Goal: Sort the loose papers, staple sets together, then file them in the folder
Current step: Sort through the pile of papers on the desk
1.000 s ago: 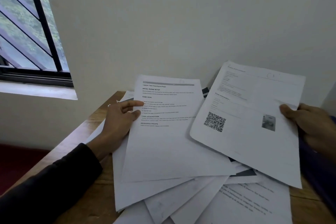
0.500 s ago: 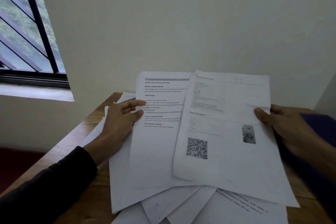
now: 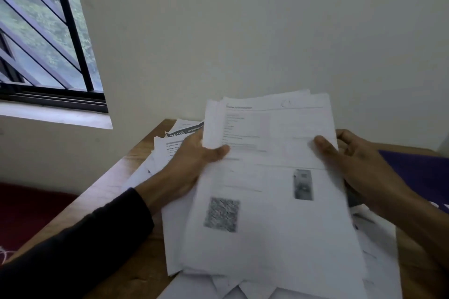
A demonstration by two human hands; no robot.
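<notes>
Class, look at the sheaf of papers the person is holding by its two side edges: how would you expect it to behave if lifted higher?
The sheaf would probably sag, being thin sheets gripped only by the left hand and right hand. Its uneven top edges suggest the sheets are loose and could slide apart.

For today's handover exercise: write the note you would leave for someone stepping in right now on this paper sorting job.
Left hand: grips the left edge of the held sheets, thumb on top.
Right hand: holds their right edge.
QR-code page is on top, lifted over the loose papers on the wooden table. Purple folder lies at right.
Done: a few sheets gathered.
Left: sorting, stapling, filing. No stapler in view.
</notes>
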